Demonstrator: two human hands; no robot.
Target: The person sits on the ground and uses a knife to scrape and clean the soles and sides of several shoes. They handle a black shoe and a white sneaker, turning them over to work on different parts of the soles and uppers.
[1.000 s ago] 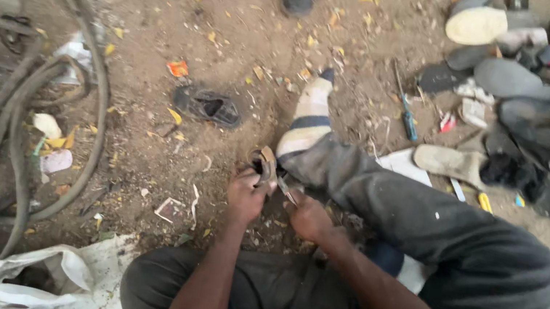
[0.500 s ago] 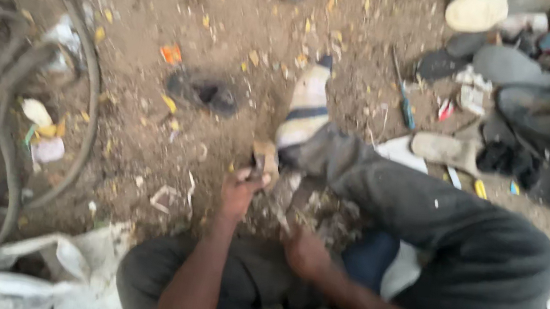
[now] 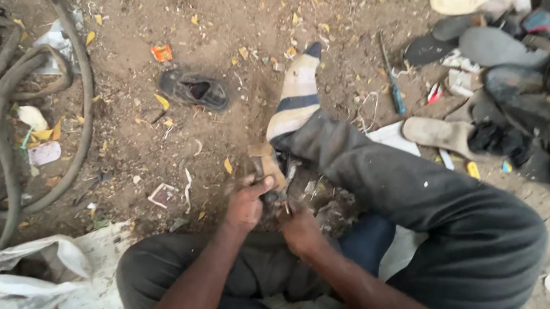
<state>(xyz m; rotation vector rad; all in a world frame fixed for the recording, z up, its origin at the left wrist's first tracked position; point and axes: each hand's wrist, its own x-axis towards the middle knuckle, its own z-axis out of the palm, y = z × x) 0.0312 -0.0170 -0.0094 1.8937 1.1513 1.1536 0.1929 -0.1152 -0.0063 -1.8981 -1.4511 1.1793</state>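
The shoe piece (image 3: 271,169), a small tan and dark item, is sitting low between the knees, just beside the striped sock (image 3: 296,99) and above the dirt floor (image 3: 220,35). The left hand (image 3: 245,205) is gripping it from below, fingers closed around its lower end. The right hand (image 3: 301,228) is lying just beside the left, fingers curled; whether its grip is closing on a tool or on the piece cannot be told, since the contact is blurred and partly hidden.

Both forearms are reaching forward from the bottom edge. The right leg in grey trousers (image 3: 428,208) is bending across the middle of the view, and the socked foot is pointing away from the person.

A dark shoe (image 3: 195,89) is lying on the floor to the left of the sock, well apart from the hands. A small orange scrap (image 3: 161,53) is lying near it. A screwdriver (image 3: 392,85) with a blue-green handle is lying to the right of the sock. A heap of soles (image 3: 508,74) is occupying the upper right. Thick hoses (image 3: 0,126) are coiling along the left side. A white bag (image 3: 43,272) is lying at the lower left.
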